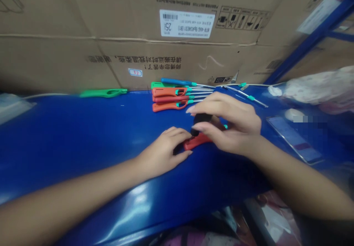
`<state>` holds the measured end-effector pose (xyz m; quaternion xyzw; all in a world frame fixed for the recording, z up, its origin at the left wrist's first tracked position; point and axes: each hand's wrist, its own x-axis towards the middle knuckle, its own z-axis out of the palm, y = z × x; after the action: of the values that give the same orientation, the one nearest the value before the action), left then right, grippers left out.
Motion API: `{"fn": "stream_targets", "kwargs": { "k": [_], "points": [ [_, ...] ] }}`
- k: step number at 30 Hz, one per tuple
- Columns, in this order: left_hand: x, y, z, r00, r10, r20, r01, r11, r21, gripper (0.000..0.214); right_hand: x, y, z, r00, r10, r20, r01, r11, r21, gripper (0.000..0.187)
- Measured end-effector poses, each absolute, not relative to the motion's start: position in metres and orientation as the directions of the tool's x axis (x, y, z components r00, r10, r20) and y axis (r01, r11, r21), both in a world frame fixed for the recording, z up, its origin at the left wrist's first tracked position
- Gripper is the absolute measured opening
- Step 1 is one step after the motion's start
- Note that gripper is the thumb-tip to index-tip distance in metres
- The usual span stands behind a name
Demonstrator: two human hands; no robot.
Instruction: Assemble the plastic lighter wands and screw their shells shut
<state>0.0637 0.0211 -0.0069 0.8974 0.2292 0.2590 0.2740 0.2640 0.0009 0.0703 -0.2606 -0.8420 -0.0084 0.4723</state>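
My right hand (229, 126) is curled over a small black piece (201, 120), pinching it between thumb and fingers just above a red lighter (197, 141) that lies on the blue table (83, 135). My left hand (166, 150) rests on the table with fingers bent, its fingertips touching the left end of that red lighter. Behind the hands lies a stack of long-nosed lighters (177, 96), red, blue and green, with metal tubes pointing right.
A single green lighter (103, 92) lies at the table's back left. Large cardboard boxes (138, 35) wall off the far side. A phone (294, 139) lies on the right, with loose metal tubes (246, 93) and a patterned cloth (318, 87) beyond it.
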Motion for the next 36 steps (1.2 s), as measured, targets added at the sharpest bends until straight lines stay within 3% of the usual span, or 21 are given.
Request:
{"fn": "stream_targets", "kwargs": {
  "k": [3,8,11,14,17,20,26,30,34,36],
  "points": [
    [0.064,0.021,-0.007,0.760,0.552,0.344,0.266,-0.747,0.609,0.027,0.266,0.002,0.070,-0.423,0.414,0.806,0.504,0.847,-0.170,0.022],
    [0.064,0.021,-0.006,0.766,0.556,0.324,0.283,-0.743,0.607,0.026,0.265,0.001,0.069,-0.465,0.569,0.679,0.399,0.819,-0.413,0.034],
    [0.064,0.021,-0.007,0.765,0.555,0.327,0.279,-0.743,0.609,0.023,0.264,0.001,0.067,-0.406,0.493,0.770,0.417,0.849,-0.323,0.021],
    [0.063,0.021,-0.009,0.761,0.561,0.325,0.294,-0.745,0.599,0.022,0.263,0.001,0.068,-0.398,0.401,0.825,0.462,0.865,-0.198,0.022],
    [0.063,0.020,-0.007,0.761,0.564,0.320,0.299,-0.743,0.599,0.024,0.263,-0.002,0.073,-0.467,0.511,0.722,0.394,0.851,-0.348,0.031],
    [0.063,0.020,-0.006,0.751,0.567,0.339,0.297,-0.748,0.594,0.023,0.263,-0.002,0.075,-0.451,0.564,0.692,0.328,0.825,-0.460,0.025],
    [0.064,0.019,-0.010,0.752,0.568,0.335,0.291,-0.741,0.605,0.023,0.255,-0.004,0.068,-0.355,0.495,0.793,0.350,0.857,-0.378,0.018],
    [0.065,0.019,-0.009,0.737,0.585,0.338,0.299,-0.731,0.613,0.019,0.248,-0.009,0.068,-0.381,0.516,0.767,0.350,0.848,-0.397,0.016],
    [0.058,0.024,0.009,0.780,0.573,0.251,0.383,-0.754,0.533,0.040,0.262,-0.005,0.080,-0.198,0.640,0.742,0.394,0.745,-0.538,0.015],
    [0.050,0.027,0.020,0.796,0.585,0.154,0.467,-0.757,0.457,0.045,0.280,0.002,0.087,-0.065,0.651,0.756,0.481,0.685,-0.548,0.017]
  ]
}}
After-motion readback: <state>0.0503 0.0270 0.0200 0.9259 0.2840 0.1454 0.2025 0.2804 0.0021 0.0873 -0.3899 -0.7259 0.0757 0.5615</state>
